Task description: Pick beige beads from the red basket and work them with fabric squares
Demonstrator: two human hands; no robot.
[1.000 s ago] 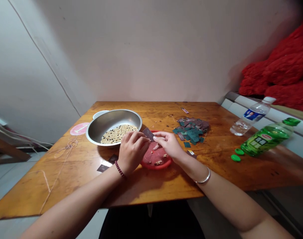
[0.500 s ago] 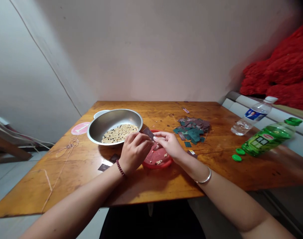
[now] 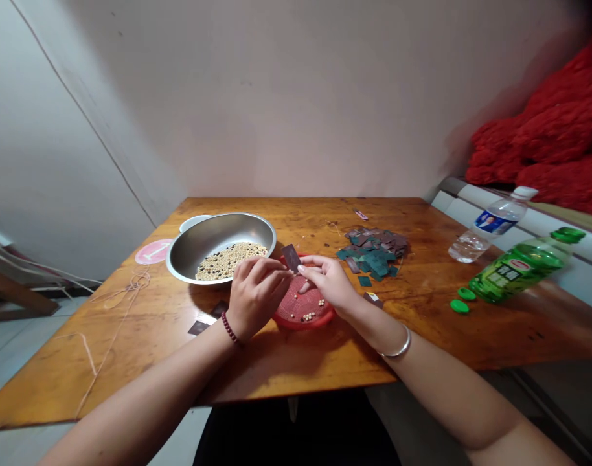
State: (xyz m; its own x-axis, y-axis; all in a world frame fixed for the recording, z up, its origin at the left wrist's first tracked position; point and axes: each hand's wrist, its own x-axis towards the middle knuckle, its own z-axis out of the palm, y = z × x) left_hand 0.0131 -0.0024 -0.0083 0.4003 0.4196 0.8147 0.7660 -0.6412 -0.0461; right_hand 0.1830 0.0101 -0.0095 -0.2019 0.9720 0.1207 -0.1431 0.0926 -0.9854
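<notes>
Dark card up off the table, tilted, above the red mesh basket by the middle of the near edge. My right hand pinches its lower end, thumb on the face. My left hand has its fingertips bunched at the same end, close to the right; cannot tell what they close on. Upper end free.

Judgement: very light, thin, stiff enough to stand unsupported, likely to bend if pressed mid-face; not slippery by its dull look. Best hold: lower edge or a corner.

Surface: brown wood, worn, far edge near a plain pale wall. Steel bowl of beads towards the left edge; heap of dark and green pieces right of centre; 2 bottles towards the right edge. Fluffy red pile beyond the far right corner.
</notes>
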